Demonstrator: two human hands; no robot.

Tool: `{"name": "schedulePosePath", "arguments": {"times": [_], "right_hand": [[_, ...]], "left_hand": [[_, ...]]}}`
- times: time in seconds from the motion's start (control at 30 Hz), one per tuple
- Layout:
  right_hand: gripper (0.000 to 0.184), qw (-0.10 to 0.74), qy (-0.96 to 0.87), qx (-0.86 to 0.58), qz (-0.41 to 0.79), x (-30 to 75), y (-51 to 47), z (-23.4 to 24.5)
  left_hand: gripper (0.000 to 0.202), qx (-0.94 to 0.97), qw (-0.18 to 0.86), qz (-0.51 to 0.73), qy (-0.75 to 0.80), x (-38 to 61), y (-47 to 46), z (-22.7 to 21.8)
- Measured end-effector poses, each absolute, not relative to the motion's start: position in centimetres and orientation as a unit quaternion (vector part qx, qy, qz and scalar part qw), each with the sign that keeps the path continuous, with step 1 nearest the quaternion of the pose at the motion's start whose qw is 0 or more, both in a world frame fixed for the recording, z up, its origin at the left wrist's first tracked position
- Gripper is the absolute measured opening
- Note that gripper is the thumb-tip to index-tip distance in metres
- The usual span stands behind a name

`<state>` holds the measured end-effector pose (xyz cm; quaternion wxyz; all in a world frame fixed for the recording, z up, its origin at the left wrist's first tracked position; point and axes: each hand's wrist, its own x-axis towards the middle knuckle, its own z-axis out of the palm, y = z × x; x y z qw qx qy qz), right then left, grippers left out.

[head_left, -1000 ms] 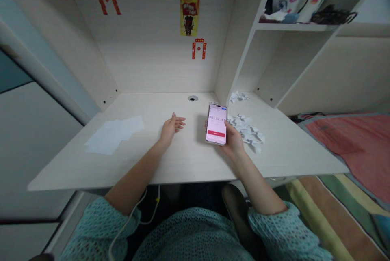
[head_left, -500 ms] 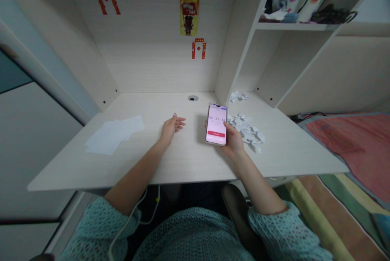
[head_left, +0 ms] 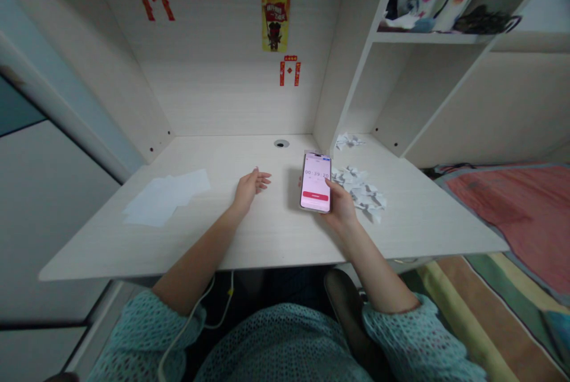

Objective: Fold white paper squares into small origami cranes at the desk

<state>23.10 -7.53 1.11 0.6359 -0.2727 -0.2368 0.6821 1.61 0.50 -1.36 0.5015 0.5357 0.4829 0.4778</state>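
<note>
Over the pale worktop (head_left: 276,233), the right hand (head_left: 342,207) grips a phone (head_left: 315,183), face up, probably for easy reading. The left hand (head_left: 247,189) lies loose, grasping nothing. Paper sheets (head_left: 167,198) sit left, crumpled scraps (head_left: 363,193) right, perhaps to keep them apart. On the shelf (head_left: 431,38), 2 printed cups (head_left: 419,3) stand, contents too unclear to name
</note>
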Motion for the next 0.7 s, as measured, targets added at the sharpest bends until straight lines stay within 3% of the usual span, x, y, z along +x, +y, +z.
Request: {"name": "schedulePosePath", "arguments": {"times": [0.47,0.63,0.7], "right_hand": [[0.041,0.637,-0.223,-0.288,0.679,23.5,-7.5,0.7],[0.031,0.655,-0.228,-0.306,0.652,23.7,-7.3,1.0],[0.038,0.665,-0.234,-0.325,0.631,24.5,-7.4,1.6]], "left_hand": [[0.060,0.536,0.502,0.466,0.493,1.7,0.4,-1.2],[0.060,0.537,0.500,0.470,0.490,1.7,0.5,-1.3],[0.059,0.533,0.501,0.474,0.490,1.7,0.4,-1.2]]}}
